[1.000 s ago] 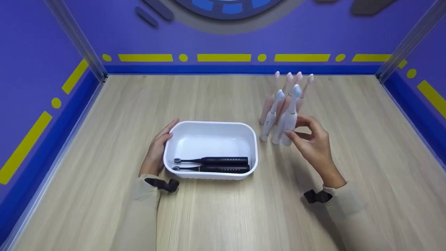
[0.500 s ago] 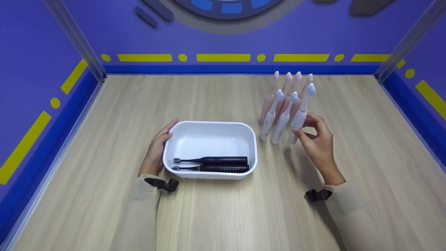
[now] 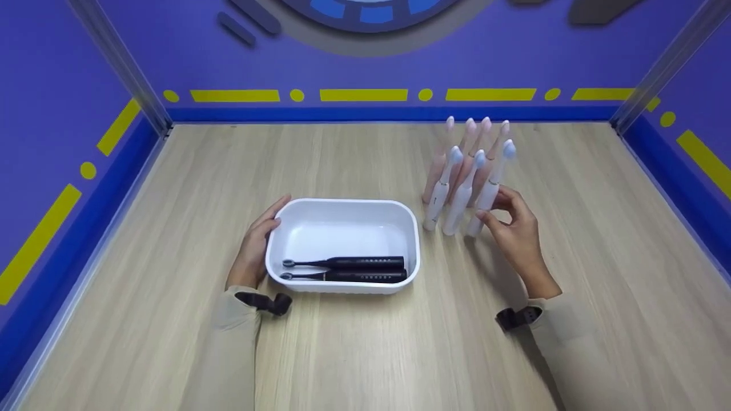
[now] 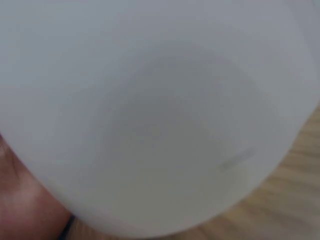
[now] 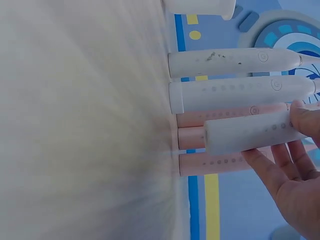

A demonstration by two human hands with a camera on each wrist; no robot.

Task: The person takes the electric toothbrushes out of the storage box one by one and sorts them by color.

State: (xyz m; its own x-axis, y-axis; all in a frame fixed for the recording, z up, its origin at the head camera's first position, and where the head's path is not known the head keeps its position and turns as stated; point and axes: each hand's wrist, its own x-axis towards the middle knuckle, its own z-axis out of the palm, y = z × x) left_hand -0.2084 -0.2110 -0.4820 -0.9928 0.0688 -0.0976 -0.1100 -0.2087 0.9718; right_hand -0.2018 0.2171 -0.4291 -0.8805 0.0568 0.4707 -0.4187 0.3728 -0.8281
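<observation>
My right hand [image 3: 522,234] pinches a white electric toothbrush [image 3: 489,194] with a pale blue head, thumb on the near side and fingers behind. It stands nearly upright, low over the table. In the right wrist view the held toothbrush [image 5: 250,132] overlaps the pink ones behind it. Two more white toothbrushes, one at the left [image 3: 438,202] and one in the middle [image 3: 458,202], stand beside it. My left hand [image 3: 251,251] lies along the left side of a white plastic bin [image 3: 348,234], fingers fairly straight. Two black electric toothbrushes [image 3: 365,263] lie in the bin's near part.
Several pink electric toothbrushes [image 3: 434,177] stand upright behind the white ones. The wood-grain table [image 3: 342,160] is bounded by blue printed walls [image 3: 365,74] at the back and sides. In the left wrist view, the bin's white side [image 4: 165,125] fills nearly everything.
My right hand has carried the white toothbrush rightward, away from the middle white one, then slightly back left and lower. The left hand and bin have stayed put.
</observation>
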